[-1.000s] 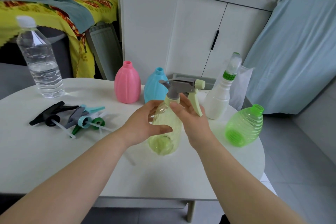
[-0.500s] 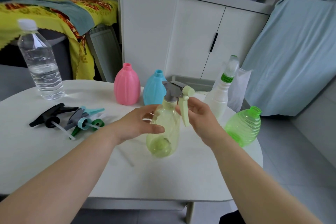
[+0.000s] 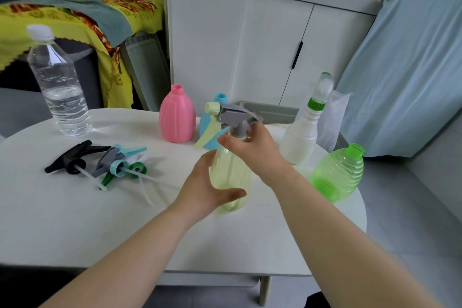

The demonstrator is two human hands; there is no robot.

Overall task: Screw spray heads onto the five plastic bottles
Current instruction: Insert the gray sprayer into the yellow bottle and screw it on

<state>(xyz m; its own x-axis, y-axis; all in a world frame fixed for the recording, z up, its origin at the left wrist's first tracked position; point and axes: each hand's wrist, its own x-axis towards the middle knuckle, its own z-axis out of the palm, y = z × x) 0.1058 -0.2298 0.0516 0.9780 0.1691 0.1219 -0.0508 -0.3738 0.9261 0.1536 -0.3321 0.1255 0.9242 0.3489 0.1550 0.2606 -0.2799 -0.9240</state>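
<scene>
1. Yellow bottle (image 3: 230,177) is upright at mid-table. The grey spray head (image 3: 236,117) sits on its neck, nozzle and pale trigger pointing left.
2. Left hand (image 3: 203,190) wraps the bottle body, thumb across the front, fingers behind.
3. Right hand (image 3: 252,151) has its fingers curled tight round the spray head's collar.
4. Just behind: pink bottle (image 3: 177,117) and blue bottle (image 3: 221,99), necks open. To the right: white bottle (image 3: 301,140), capped, then green bottle (image 3: 337,172), tilted, neck open.
5. Loose spray heads (image 3: 100,160) are piled on the left of the table (image 3: 75,220), with the water bottle (image 3: 58,87) beyond them.
</scene>
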